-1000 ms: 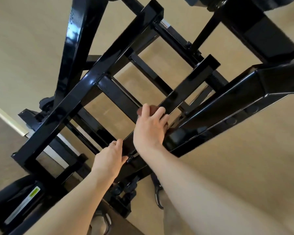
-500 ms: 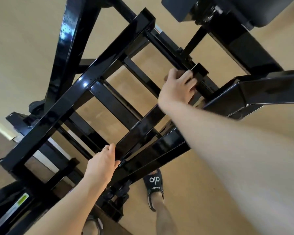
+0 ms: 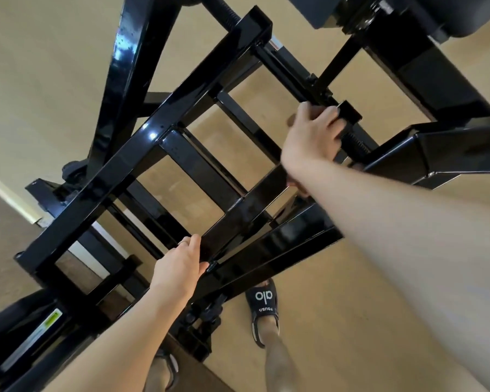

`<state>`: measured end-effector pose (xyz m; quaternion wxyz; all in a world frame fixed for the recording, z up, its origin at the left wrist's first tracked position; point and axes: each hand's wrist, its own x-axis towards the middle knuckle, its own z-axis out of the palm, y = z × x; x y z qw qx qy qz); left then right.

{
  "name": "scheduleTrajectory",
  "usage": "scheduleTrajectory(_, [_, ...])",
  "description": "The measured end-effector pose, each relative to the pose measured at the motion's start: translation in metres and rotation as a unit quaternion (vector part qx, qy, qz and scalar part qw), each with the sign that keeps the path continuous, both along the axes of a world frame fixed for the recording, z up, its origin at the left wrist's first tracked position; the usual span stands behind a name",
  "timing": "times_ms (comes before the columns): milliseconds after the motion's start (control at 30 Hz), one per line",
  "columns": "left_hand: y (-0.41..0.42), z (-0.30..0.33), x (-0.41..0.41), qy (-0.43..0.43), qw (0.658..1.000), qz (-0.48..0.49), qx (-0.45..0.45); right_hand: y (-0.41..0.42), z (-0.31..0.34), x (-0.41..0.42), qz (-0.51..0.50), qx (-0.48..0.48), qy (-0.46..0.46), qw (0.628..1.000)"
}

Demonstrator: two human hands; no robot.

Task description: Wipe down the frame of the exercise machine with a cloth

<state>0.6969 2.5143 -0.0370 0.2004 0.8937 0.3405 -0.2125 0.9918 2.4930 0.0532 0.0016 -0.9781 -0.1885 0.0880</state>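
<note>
The right hand [image 3: 311, 137] is curling its grip around the upper end of a black frame bar [image 3: 238, 219]. The left hand [image 3: 178, 267] is gripping the bar's lower end, so the bar's long axis is running between them. No cloth is showing.

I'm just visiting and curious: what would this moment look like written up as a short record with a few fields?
setting: black exercise machine frame over a tan floor
left hand: left hand grips the lower end of a slanted black bar
right hand: right hand curled round the upper end of the same bar, beside a threaded rod
cloth: a dark bit shows under the right fingers; too hidden to tell
feet: black slide sandal on the floor below the frame
</note>
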Motion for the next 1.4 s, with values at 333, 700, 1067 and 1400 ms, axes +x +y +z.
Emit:
scheduleTrajectory(333, [0.002,0.002,0.006,0.02,1.0,0.009,-0.007,-0.003,-0.038,-0.167,-0.071,0.067,0.164,0.982])
scheduleTrajectory(700, [0.001,0.032,0.003,-0.233,0.964,0.023,-0.124,-0.007,-0.007,-0.18,-0.246,0.166,0.434,0.85])
scheduleTrajectory(1067, [-0.034,0.002,0.052,-0.196,0.976,0.093,-0.013,-0.014,-0.008,-0.102,0.263,-0.032,0.109,0.958])
scheduleTrajectory(1400, [-0.044,-0.02,-0.018,-0.196,0.96,0.195,-0.035,-0.04,-0.03,-0.117,0.411,-0.174,0.035,0.894])
